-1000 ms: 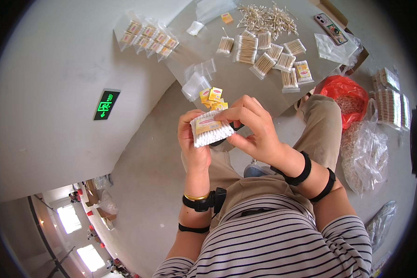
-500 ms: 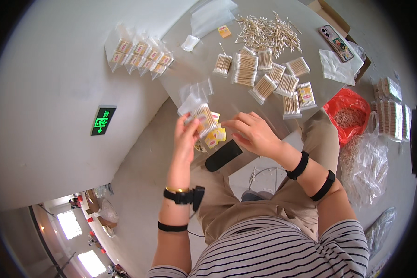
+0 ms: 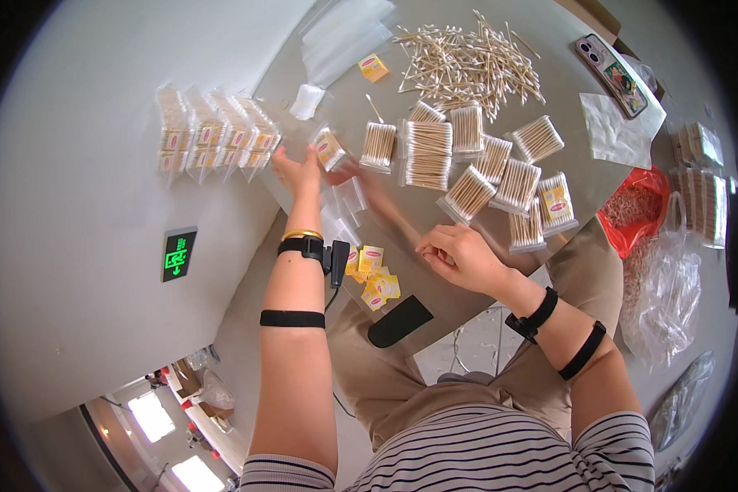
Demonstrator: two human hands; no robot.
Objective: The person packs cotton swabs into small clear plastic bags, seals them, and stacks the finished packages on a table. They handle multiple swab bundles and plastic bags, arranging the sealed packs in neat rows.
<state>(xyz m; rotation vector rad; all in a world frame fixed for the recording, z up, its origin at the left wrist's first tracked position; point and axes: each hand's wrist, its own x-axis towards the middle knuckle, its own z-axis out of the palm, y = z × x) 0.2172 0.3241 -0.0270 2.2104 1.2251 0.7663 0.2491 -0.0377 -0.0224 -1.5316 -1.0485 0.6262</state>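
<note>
My left hand [image 3: 299, 174] reaches to the table's left edge with fingers apart. Beside its thumb is a small clear bag of cotton swabs [image 3: 329, 149] with a yellow-white card, slightly blurred. Just left of the fingers stands a row of filled swab packs [image 3: 217, 135]. My right hand [image 3: 465, 258] hovers over the near table edge, its fingers curled in toward the thumb; whatever may be between them is hidden. Empty clear bags [image 3: 343, 209] and a pile of yellow cards [image 3: 377, 283] lie between my forearms, close to a black flat piece [image 3: 400, 321].
Several bagged swab bundles [image 3: 471, 193] cover the mid-table, below a heap of loose swabs [image 3: 471, 66]. A phone [image 3: 611, 75] lies at the far right. A red bag [image 3: 635, 209] and a clear plastic bag [image 3: 664, 303] are beside my right leg.
My left hand has moved forward and left with the swab bag, which now sits beside its thumb instead of within its grip. My right hand's fingers have curled in. The view has shifted.
</note>
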